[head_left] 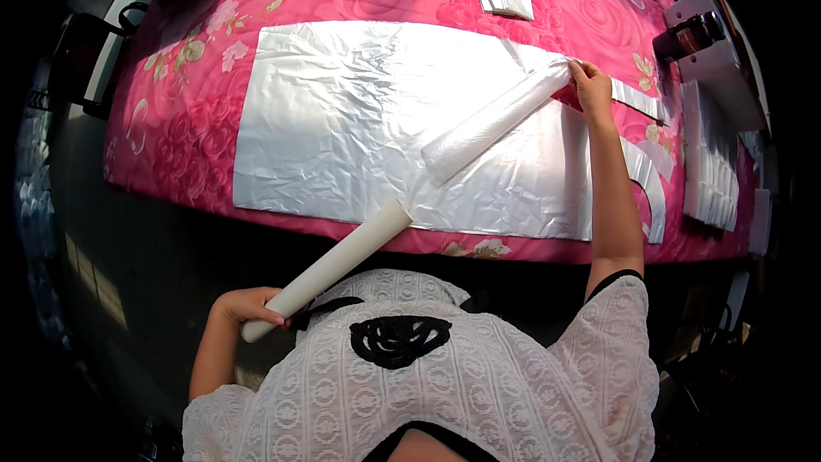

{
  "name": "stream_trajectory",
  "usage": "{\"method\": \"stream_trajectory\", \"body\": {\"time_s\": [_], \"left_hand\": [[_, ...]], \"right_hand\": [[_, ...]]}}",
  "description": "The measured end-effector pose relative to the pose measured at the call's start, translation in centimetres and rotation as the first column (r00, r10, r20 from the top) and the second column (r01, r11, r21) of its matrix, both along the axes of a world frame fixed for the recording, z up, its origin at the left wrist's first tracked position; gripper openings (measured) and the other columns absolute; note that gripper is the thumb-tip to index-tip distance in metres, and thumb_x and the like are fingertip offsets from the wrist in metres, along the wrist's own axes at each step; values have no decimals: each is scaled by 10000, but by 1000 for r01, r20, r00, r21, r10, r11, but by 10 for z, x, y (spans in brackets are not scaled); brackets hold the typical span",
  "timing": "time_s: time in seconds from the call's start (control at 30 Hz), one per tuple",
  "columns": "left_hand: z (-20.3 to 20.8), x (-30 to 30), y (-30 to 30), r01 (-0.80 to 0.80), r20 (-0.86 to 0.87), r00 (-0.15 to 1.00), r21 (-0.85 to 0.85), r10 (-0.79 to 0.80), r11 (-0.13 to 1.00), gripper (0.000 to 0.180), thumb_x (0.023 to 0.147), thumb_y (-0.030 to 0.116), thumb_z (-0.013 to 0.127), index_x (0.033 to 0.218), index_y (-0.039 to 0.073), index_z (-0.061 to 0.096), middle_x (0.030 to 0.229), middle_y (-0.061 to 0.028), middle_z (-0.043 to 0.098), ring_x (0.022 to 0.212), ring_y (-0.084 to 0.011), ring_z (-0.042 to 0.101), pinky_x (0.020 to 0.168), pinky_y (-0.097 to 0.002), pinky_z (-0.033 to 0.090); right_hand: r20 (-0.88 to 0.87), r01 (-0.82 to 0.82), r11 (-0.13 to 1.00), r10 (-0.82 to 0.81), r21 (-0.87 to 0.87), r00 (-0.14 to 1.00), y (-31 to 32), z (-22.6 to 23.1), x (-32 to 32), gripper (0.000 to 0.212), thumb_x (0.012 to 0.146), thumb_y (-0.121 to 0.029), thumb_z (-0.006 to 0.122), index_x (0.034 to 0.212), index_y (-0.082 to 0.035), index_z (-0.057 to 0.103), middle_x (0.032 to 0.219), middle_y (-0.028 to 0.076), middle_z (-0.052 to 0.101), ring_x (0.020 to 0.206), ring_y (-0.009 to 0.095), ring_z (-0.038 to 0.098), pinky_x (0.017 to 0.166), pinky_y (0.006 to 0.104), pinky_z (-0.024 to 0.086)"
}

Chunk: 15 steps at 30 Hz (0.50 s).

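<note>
White patterned shirt (479, 385) sits nearest. Left hand (244, 304): fingers clamped on lower end of white tube (329, 269), slanting toward bench (162, 124) edge. Right hand (592, 90): fingers pinch end of folded plastic strip (496, 126), angled over silver sheet (316, 137) on bench.

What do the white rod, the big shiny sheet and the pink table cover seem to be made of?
White rod, in the left hand: perhaps plastic or card, satin; its surface looks smooth and even.
Big shiny sheet: probably thin plastic film, glossy, given its fine creases and bright glare.
Pink table cover: cloth or printed plastic, fairly matt; the rose print leaves it open.
</note>
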<state>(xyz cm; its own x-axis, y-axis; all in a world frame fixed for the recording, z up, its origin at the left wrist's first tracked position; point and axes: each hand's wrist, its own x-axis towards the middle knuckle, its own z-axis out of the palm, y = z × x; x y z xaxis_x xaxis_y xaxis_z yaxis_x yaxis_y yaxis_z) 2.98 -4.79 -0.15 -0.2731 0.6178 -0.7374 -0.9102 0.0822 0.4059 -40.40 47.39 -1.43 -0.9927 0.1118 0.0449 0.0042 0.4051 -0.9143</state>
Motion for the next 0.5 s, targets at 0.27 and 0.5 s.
{"method": "stream_trajectory", "body": {"time_s": [0.27, 0.5], "left_hand": [[65, -137, 58, 191, -624, 584, -516, -519, 835, 476, 700, 257, 755, 1082, 36, 576, 956, -109, 643, 892, -214, 607, 809, -313, 458], [53, -209, 128, -460, -714, -270, -493, -646, 738, 450, 670, 256, 743, 1039, 44, 596, 983, -120, 616, 910, -310, 593, 813, -396, 467]], "right_hand": [[63, -227, 962, 238, -150, 969, -75, 1, 31, 171, 859, -154, 627, 905, 9, 652, 716, -13, 599, 621, 45, 514, 569, 180, 415], [21, -374, 926, 376, -49, 927, -127, -1, 36, 199, 837, -166, 628, 904, 18, 661, 713, 14, 629, 631, 65, 538, 587, 209, 426]]}}
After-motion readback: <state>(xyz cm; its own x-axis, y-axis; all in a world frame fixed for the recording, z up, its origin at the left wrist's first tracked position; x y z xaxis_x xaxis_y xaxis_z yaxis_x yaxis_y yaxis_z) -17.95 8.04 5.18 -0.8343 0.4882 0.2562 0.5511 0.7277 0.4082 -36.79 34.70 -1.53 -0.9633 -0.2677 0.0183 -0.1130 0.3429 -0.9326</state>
